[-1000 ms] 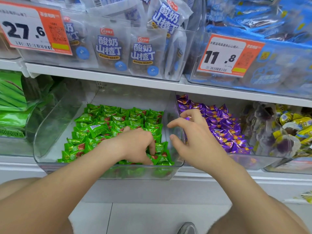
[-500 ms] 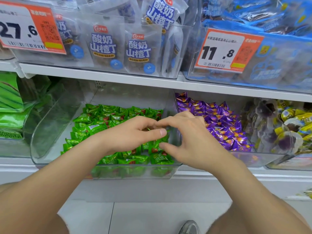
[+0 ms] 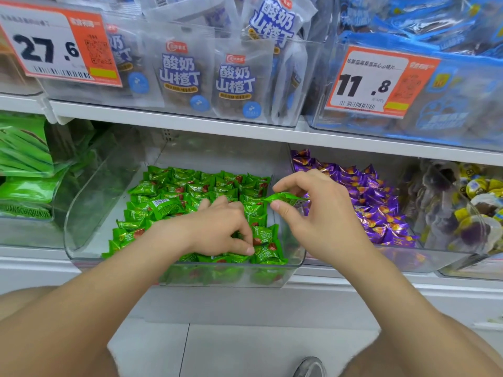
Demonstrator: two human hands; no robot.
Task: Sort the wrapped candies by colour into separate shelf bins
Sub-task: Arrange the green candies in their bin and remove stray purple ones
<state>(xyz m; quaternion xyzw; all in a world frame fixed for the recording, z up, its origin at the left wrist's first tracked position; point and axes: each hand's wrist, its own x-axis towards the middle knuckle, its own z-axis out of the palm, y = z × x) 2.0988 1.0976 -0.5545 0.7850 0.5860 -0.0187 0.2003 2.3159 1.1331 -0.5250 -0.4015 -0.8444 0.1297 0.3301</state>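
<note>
A clear plastic bin (image 3: pixel 89 213) on the lower shelf holds several green wrapped candies (image 3: pixel 168 191). To its right, a second clear bin (image 3: pixel 441 257) holds several purple wrapped candies (image 3: pixel 375 202). My left hand (image 3: pixel 217 227) is down in the green bin, its thumb and fingers curled onto the green candies near the front. My right hand (image 3: pixel 318 213) hovers over the divide between the two bins and pinches a single green candy (image 3: pixel 285 198) between thumb and forefinger.
Above, a shelf (image 3: pixel 190 123) carries bins of white-and-blue snack packets (image 3: pixel 234 83) and blue packets (image 3: pixel 449 104), with price tags 27.6 (image 3: pixel 54 47) and 11.8 (image 3: pixel 373 83). Green packets (image 3: pixel 21 159) lie at left, yellow-and-purple sweets (image 3: pixel 479 202) at right. Tiled floor below.
My hands met over the bin divide half a second ago. Now my right hand holds a green candy, and my left hand has dropped back onto the green candies at the bin's front.
</note>
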